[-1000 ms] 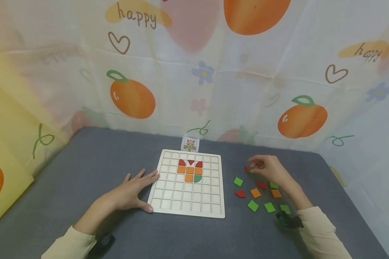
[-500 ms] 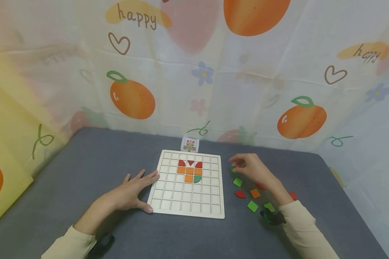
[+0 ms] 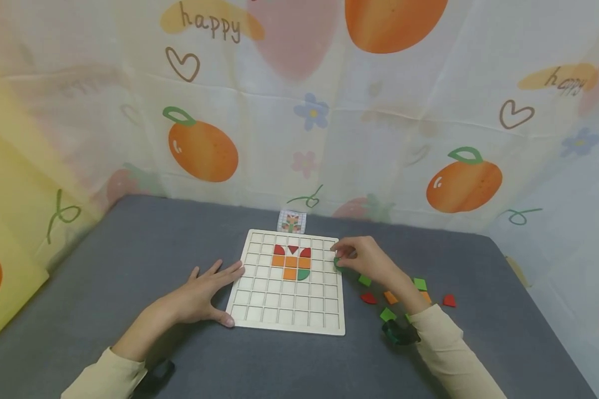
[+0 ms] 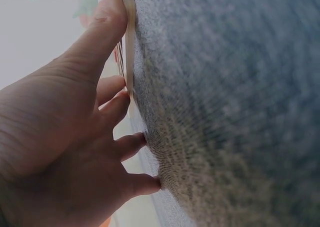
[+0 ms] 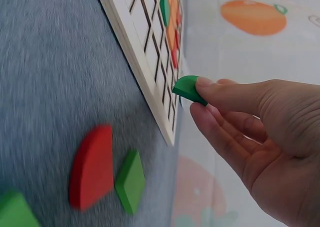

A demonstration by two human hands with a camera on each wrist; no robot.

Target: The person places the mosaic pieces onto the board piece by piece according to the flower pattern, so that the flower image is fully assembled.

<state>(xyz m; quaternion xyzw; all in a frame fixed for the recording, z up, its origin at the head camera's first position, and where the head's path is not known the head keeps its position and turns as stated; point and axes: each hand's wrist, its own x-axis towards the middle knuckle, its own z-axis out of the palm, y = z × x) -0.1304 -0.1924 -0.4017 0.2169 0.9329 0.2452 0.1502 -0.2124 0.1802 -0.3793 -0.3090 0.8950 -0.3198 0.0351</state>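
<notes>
Right hand pinches a small curved green wooden piece by its tip over the pale gridded wooden board's right edge w/ left hand flat, fingers spread, bracing it, so the piece prob slips or lands crooked in a cell, nudging the set tiles.

Pale wooden grid board holds red, orange and green pieces; grey tablecloth; orange-print backdrop.
</notes>
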